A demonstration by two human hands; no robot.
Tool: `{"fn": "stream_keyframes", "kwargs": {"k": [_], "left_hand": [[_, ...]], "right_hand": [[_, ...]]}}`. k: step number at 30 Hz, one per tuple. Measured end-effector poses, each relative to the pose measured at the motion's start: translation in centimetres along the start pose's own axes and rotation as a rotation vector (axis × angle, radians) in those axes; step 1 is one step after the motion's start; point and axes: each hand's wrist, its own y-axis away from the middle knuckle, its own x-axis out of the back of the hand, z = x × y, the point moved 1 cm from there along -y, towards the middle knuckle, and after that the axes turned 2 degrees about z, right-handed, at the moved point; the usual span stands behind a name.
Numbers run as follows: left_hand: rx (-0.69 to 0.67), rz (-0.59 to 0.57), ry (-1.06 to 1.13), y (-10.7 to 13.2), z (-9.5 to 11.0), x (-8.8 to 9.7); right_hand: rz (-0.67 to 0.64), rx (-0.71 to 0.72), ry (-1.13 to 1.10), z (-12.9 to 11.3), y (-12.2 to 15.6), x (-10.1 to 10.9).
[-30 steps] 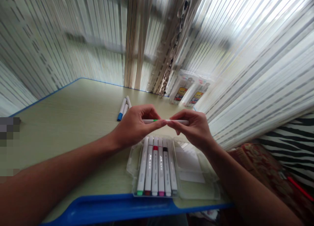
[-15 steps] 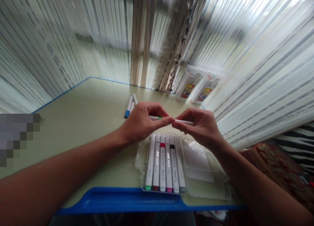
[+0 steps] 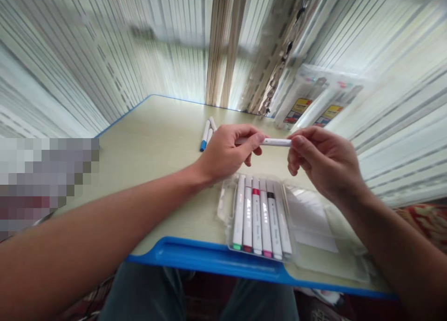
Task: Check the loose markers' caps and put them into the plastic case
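A white marker (image 3: 277,142) lies level between my two hands, above the tabletop. My left hand (image 3: 233,150) is closed around its left part, thumb on top. At the marker's right end, my right hand (image 3: 319,158) pinches it between thumb and fingers. Just below the hands is an open clear plastic case (image 3: 226,204), holding a row of several white markers (image 3: 257,223) with green, red, pink and black colour parts. Behind my left hand lie a few more white markers (image 3: 206,132), one with a blue end.
The case's clear lid (image 3: 335,260) lies folded open to the right with a white paper inside. Two clear packages (image 3: 307,102) stand at the back right by the curtain (image 3: 167,56). The pale table (image 3: 139,144) has a blue front edge with a shallow trough (image 3: 216,258).
My hands have moved apart, and more of the white marker shows between them. The green band seen earlier by my left fingers is now hidden. The camera view has shifted.
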Motion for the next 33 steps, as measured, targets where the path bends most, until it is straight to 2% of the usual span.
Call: {"fn": "stream_keyframes", "kwargs": {"k": [3,6,9,14,24,33], "left_hand": [[-0.013,0.074,-0.006,0.0,-0.1,0.3],[0.016,0.143,0.035,-0.2,-0.3,0.5],[0.071,0.181,0.166,-0.4,-0.4,0.6],[0.109,0.213,0.345,-0.5,-0.3,0.8],[0.111,0.251,0.330,-0.5,0.1,1.6],[0.115,0.260,0.322,-0.4,-0.1,1.5]], "right_hand": [[0.053,0.003,-0.020,-0.1,-0.1,0.1],[0.060,-0.068,-0.079,-0.2,-0.3,0.2],[0.043,-0.127,-0.160,-0.1,-0.4,0.2],[0.051,-0.127,-0.295,-0.1,-0.7,0.4],[0.071,-0.125,-0.389,0.2,-0.9,0.4],[0.076,-0.148,-0.476,-0.1,-1.0,0.4]]}}
